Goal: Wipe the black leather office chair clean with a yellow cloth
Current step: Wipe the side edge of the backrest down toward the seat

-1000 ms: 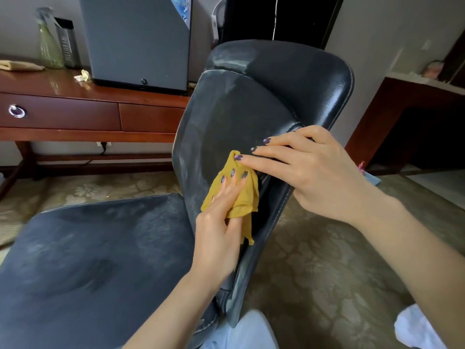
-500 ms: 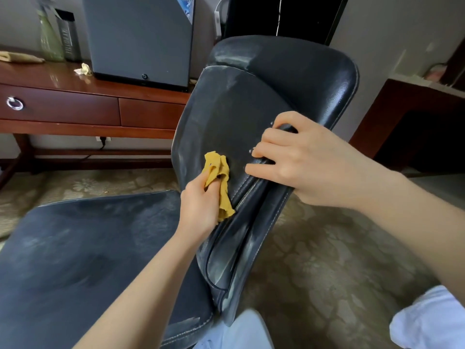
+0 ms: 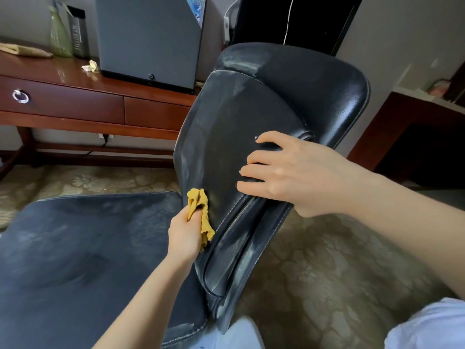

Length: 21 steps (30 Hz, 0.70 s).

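Observation:
The black leather office chair fills the middle of the view, its backrest (image 3: 239,127) upright and its dusty seat (image 3: 83,250) at lower left. My left hand (image 3: 185,235) grips a bunched yellow cloth (image 3: 201,212) and holds it against the lower front of the backrest, just above the seat. My right hand (image 3: 289,172) grips the backrest's right edge, fingers curled over the padded front panel and thumb hidden behind. Pale dust streaks show on the backrest and seat.
A red-brown wooden desk (image 3: 75,96) with drawers stands behind the chair, carrying a grey box (image 3: 148,36), a spray bottle (image 3: 59,34) and a crumpled scrap (image 3: 91,66). A dark monitor (image 3: 297,21) rises behind the backrest. Patterned carpet (image 3: 327,273) covers the floor; another wooden cabinet (image 3: 415,137) stands right.
My left hand has slid the cloth down and left along the backrest, toward the seat. My right hand went from resting flat fingers to gripping the backrest edge and has stayed there.

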Available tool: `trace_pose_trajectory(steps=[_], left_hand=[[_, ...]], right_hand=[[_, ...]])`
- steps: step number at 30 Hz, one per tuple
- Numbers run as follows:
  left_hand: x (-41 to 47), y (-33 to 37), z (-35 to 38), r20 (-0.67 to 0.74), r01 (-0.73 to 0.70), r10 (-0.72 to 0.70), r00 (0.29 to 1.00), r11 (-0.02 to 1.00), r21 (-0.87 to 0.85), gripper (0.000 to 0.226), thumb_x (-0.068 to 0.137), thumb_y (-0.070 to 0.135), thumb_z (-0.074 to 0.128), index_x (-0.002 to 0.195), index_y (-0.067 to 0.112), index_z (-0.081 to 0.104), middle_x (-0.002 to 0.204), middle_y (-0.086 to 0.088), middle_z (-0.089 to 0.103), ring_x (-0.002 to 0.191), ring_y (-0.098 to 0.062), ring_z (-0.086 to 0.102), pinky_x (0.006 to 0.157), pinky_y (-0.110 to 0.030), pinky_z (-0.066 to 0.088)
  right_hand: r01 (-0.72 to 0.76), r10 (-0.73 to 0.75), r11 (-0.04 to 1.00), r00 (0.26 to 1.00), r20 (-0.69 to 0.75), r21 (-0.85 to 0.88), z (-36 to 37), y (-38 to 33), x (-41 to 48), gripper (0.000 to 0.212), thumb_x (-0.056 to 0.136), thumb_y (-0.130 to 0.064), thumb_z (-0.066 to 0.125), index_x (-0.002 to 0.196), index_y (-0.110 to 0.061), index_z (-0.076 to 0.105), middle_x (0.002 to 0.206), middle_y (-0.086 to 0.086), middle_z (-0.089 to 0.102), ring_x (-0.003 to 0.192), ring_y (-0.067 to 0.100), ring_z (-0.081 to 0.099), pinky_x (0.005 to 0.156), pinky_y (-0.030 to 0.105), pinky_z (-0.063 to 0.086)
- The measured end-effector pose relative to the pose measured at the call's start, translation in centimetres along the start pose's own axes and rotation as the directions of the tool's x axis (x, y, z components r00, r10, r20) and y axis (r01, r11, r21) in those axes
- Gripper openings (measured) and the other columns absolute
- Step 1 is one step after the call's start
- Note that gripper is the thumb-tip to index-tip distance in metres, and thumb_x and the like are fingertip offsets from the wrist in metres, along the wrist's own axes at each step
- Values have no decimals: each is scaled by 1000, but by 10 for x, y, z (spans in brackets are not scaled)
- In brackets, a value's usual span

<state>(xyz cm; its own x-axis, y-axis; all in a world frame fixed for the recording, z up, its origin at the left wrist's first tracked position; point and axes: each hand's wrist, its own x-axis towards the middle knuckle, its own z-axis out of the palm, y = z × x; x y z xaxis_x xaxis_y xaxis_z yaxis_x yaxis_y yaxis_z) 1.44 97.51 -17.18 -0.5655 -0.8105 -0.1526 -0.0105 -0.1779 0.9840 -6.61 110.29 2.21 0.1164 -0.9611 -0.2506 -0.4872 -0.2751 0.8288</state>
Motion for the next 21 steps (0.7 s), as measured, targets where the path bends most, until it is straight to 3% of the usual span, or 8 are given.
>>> trace_pose_trajectory(steps=[7,10,12,14,15,17,19,21], left_hand=[[-37,-23,-6,-42,69,-73,996,993,-100,32,97,25,47,70,13,59,59,-10,50,56,-22,47,51,-30,42],[-56,-26,-3,-65,60,-72,995,984,-169,35,98,21,47,76,34,71,64,-6,54,65,-24,49,65,-49,52],[-67,-24,-1,-106,53,-80,991,969,-242,40,98,22,49,77,48,71,69,3,63,70,-18,54,78,-48,53],[-77,-26,2,-123,16,-51,991,962,-274,32,97,23,50,99,50,67,84,4,71,79,-14,59,87,-47,53],[-80,-28,4,-115,-6,-26,993,963,-269,30,97,24,50,111,45,65,96,-3,72,84,-14,61,89,-49,53],[-87,-31,9,-89,-61,39,995,963,-263,31,95,25,52,119,40,64,120,-12,63,105,-21,62,97,-53,47],[-96,-22,16,-77,-173,159,984,950,-260,36,95,25,52,118,51,60,135,4,53,134,-20,42,110,-50,35],[-100,1,21,-25,-273,275,961,934,-231,54,97,18,48,104,72,52,130,41,43,138,1,29,118,-41,22]], right_hand=[[0,2,999,999,-40,44,3,-1,0,55,68,-7,35,120,-14,51,107,7,60,102,30,54,95,46,39],[-12,15,998,999,-51,54,5,-1,0,56,67,-6,39,121,-13,53,108,9,61,100,31,55,91,45,42],[-15,19,998,998,-53,63,6,-2,0,56,67,-5,46,122,-13,54,109,10,61,101,31,56,90,45,43],[-24,28,997,998,-62,69,6,-3,0,56,67,-5,43,121,-13,54,109,9,61,100,30,56,90,45,43],[-31,36,997,997,-68,74,7,-3,0,56,66,-6,39,119,-13,55,107,9,61,99,30,56,90,44,44],[-34,40,996,996,-78,76,8,-4,-1,56,65,-6,35,116,-11,56,104,9,62,97,31,56,88,44,44],[-29,35,997,996,-87,65,10,-4,-1,56,64,-6,36,115,-9,57,105,11,63,98,32,57,87,45,46],[-28,34,998,995,-97,60,11,-5,-2,55,64,-6,41,116,-7,60,108,14,65,100,34,59,86,46,48]])
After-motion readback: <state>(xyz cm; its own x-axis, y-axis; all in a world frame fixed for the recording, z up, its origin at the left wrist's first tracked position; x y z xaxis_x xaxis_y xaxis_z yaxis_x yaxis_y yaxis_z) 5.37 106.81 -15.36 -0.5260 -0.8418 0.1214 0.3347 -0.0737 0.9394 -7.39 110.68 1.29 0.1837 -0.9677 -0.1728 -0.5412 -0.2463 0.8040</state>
